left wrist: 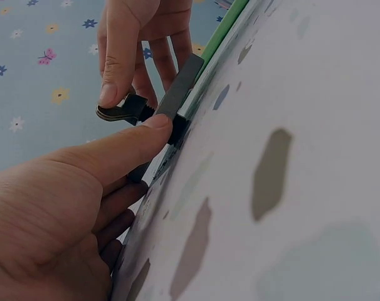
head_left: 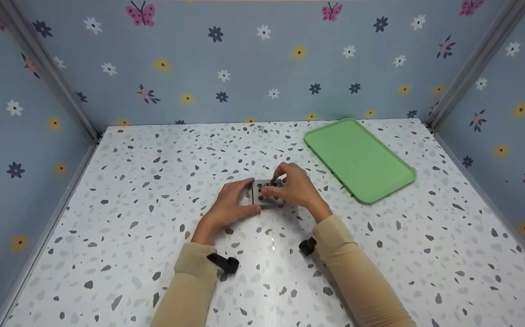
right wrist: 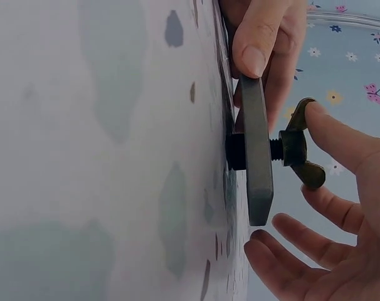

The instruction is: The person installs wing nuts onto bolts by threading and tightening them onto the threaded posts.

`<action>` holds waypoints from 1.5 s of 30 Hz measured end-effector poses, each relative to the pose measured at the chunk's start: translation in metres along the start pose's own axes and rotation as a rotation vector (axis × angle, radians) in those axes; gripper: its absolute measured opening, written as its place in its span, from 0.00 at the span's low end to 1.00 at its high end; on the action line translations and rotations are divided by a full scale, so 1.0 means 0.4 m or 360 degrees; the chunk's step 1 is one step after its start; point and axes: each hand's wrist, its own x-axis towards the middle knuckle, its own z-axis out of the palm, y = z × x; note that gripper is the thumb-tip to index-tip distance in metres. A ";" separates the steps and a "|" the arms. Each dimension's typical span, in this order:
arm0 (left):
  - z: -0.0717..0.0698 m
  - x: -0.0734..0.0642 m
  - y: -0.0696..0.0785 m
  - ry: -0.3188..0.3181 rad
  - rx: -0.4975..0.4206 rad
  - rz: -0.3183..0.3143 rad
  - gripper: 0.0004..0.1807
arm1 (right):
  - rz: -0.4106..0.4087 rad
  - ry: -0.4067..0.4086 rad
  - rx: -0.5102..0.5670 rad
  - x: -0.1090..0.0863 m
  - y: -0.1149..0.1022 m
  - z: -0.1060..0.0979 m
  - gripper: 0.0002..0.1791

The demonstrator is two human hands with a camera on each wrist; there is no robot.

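A small grey metal plate with several dark holes sits just above the table in front of me. The left hand holds it along its left side, thumb at the near edge and fingers at the far edge. Standing in the plate is a dark wing bolt, with a short stretch of thread visible between its collar and the plate. My right hand has thumb and finger at its two wings, the other fingers spread beside the plate. A black round part shows beneath the plate, against the table.
A light green tray lies at the back right of the speckled white table. Blue panels with flowers and butterflies enclose the back and both sides. Black camera mounts are strapped at both wrists.
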 end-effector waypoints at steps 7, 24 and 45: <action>-0.003 -0.005 0.006 0.0014 0.0003 0.0041 0.51 | 0.0026 0.0028 -0.0034 0.000 0.000 0.003 0.27; -0.002 -0.001 0.002 0.0000 0.0005 0.0015 0.51 | 0.0035 0.0069 -0.0072 0.001 0.001 0.010 0.23; -0.001 -0.003 0.006 0.0008 -0.0007 0.0020 0.51 | 0.0001 0.0037 -0.0083 -0.004 0.000 0.001 0.20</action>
